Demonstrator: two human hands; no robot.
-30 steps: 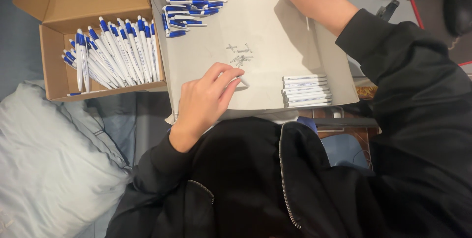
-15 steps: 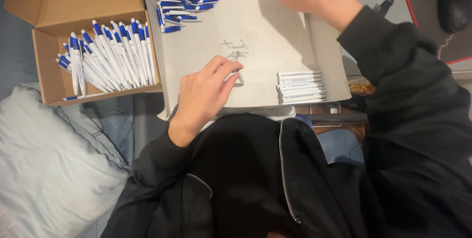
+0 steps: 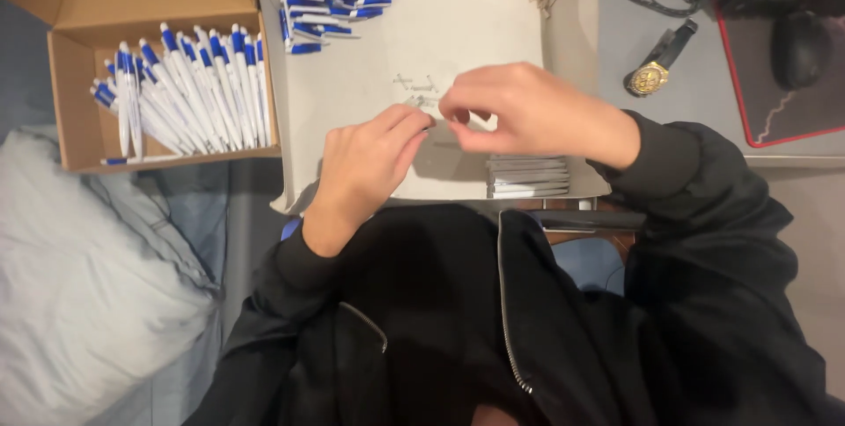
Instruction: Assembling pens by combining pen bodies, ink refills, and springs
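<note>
Seen from the head camera, looking straight down: a person in a black zip jacket (image 3: 493,320) sits over a shallow grey tray-like box (image 3: 352,83), the landmark for everything here.

Over the middle of the grey box the two hands meet. The left hand (image 3: 365,162) reaches in from the near edge, fingers curled together and pinching a small thin part that is too small to make out. The right hand (image 3: 519,113) comes from the right, thumb and forefinger pinched on a small pale part at the same spot; the fingertips of the two hands almost touch.

In the far left corner of the grey box lies a small heap of blue pen parts (image 3: 330,11). In its near right corner, just under the right wrist, lies a neat row of white pen barrels (image 3: 528,177), partly shaded by the hand. A small tangled bit sits at the far right wall.

Left of the grey box, touching it, stands an open brown cardboard box (image 3: 79,127) filled with white pens with blue clips (image 3: 180,87). Below that is a pale pillow (image 3: 79,294).

Right of the grey box, on the desk (image 3: 704,83), lie a gold wristwatch (image 3: 656,69), dark cables, and a black computer mouse (image 3: 799,46) on a red-edged mat.
</note>
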